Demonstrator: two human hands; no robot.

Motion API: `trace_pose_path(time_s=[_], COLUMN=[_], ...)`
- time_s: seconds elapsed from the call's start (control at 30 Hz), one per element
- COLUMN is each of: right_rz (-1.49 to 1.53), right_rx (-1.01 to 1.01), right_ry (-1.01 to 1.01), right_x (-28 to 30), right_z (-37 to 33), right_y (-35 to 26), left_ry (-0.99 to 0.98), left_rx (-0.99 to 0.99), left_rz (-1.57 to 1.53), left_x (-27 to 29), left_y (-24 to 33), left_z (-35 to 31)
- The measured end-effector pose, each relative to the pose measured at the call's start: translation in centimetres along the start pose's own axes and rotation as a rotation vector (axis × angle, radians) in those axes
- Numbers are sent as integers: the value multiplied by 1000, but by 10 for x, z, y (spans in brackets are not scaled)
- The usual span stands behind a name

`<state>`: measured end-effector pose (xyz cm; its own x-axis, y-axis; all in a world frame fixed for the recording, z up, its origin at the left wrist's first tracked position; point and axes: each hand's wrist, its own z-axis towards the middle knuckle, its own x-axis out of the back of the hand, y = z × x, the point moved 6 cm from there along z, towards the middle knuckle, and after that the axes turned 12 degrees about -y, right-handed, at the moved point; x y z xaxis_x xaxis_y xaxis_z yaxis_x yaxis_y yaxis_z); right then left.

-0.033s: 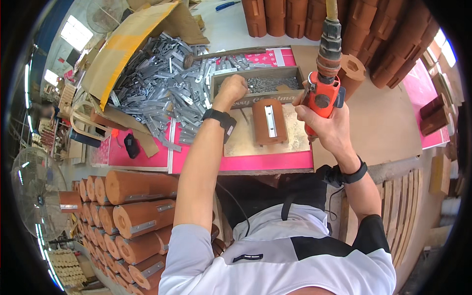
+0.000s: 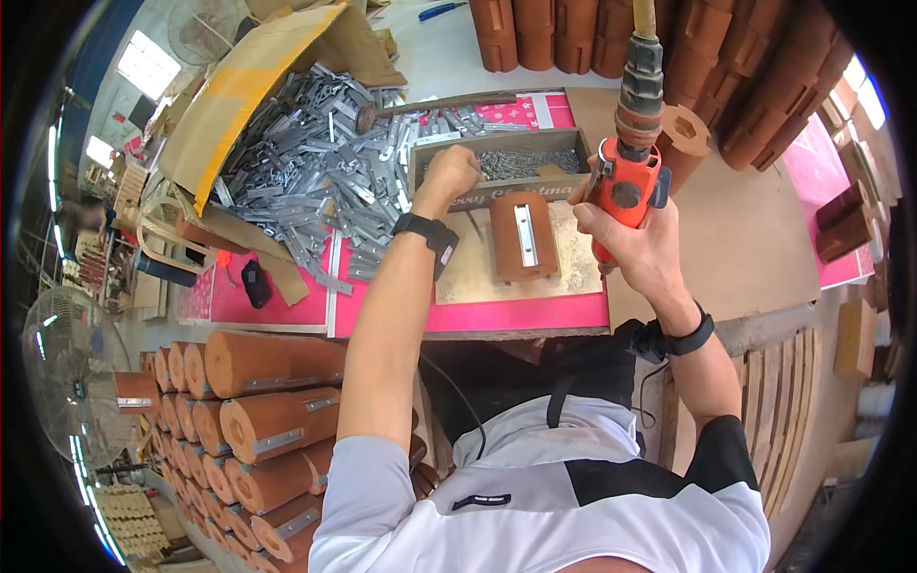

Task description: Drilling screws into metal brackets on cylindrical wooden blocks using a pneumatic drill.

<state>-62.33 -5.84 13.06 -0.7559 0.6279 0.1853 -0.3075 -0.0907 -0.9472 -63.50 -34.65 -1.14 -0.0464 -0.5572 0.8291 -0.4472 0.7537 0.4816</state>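
Observation:
My right hand point(image 2: 638, 248) is wrapped around an orange-red power screwdriver point(image 2: 628, 186), held upright at the right of a brown cylinder point(image 2: 506, 244). The cylinder lies on a pale board point(image 2: 463, 272), a silver metal strip point(image 2: 524, 236) with holes along its top face. Into the left end of a wooden box point(image 2: 501, 194) reaches my left hand point(image 2: 453, 174), its fingers curled down among small metal screws point(image 2: 535, 162). Its fingertips are hidden, so what they pinch cannot be made out.
Loose metal strips point(image 2: 315, 143) spill from a cardboard box point(image 2: 253, 86) at the left, with a hammer point(image 2: 420, 105) beside them. Brown cylinders point(image 2: 554, 33) stand at the back and more point(image 2: 277, 363) are stacked below left. A standing fan point(image 2: 72, 372) is farther left.

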Motion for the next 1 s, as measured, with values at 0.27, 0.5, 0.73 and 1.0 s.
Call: trace_pose_path(time_s=[0.27, 0.5, 0.73, 1.0], right_rz=[-45, 39, 64, 143], right_rx=[-9, -10, 58, 253], right_ry=[20, 42, 81, 87], right_x=[2, 0, -5, -25], right_z=[9, 13, 34, 66], right_y=[-4, -9, -28, -48], left_ry=[57, 366, 120, 48], left_rx=[-10, -193, -303, -463], left_rz=[-56, -667, -1146, -1040], left_x=[12, 36, 0, -30], left_y=[9, 6, 14, 47], left_z=[-12, -56, -122, -147])
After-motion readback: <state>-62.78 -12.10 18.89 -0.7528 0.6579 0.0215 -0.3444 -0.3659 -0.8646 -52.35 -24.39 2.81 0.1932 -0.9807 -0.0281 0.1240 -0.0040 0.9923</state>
